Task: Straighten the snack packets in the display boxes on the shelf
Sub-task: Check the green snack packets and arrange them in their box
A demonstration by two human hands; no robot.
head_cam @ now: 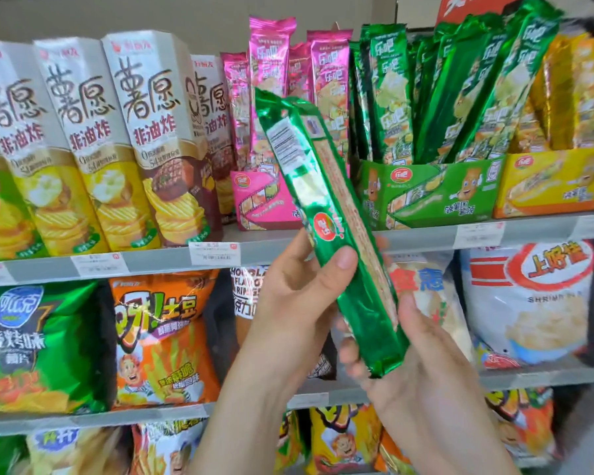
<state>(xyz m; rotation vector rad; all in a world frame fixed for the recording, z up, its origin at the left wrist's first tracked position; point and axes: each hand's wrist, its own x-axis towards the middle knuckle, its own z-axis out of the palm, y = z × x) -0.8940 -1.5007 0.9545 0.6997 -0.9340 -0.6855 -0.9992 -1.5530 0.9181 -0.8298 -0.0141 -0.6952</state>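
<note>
head view: i see the green packet [330, 214] held out in front of the shelf, near the picture's centre. its long axis runs from 11 o'clock to 5 o'clock, with the top end tilted across the pink display box [254, 204]. the back seam and a white printed label face me. the left hand [295, 296] grips it mid-length, thumb curled over the front. the right hand [422, 371] holds the lower end, thumb on the right edge, fingers wrapped behind. at 1 o'clock the green display box [432, 197] stands on the upper shelf [151, 264], its green packets [474, 97] leaning at mixed angles. pink packets [271, 63] stand at 12 o'clock, a yellow display box [556, 180] at 2 o'clock, tall chip cartons [117, 132] at 10 o'clock. crisp bags [165, 337] fill the shelf below, behind the hands.
</note>
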